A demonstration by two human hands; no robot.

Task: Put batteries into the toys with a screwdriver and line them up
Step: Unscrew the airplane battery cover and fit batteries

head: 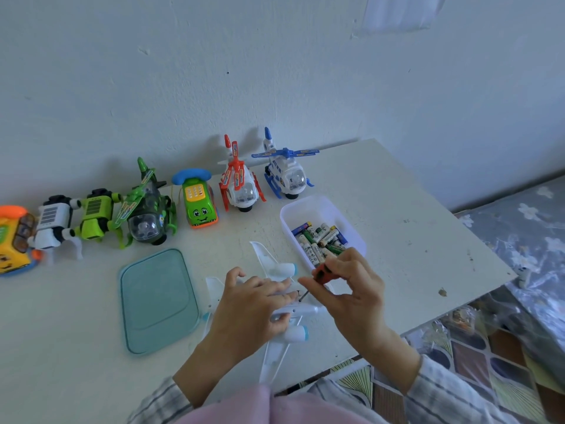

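The white table (397, 209) is carrying everything, and along the wall a row of toys is lining up, from the yellow phone (13, 240) on the left to the blue helicopter (287, 169) on the right. In front, the teal lid (157, 301) is lying flat, and the clear tub of batteries (321, 237) is sitting just beyond the hands. The white toy plane (279, 269) is lying belly-up at the near edge; it looks light, hollow and slippery, with thin wings likely to flex, so the fuselage is the place to hold. The left hand (256, 304) is pressing down across that body, fingers curled over it. The right hand (348, 289) is pinching the red-handled screwdriver (321, 276), tip sitting on the underside.
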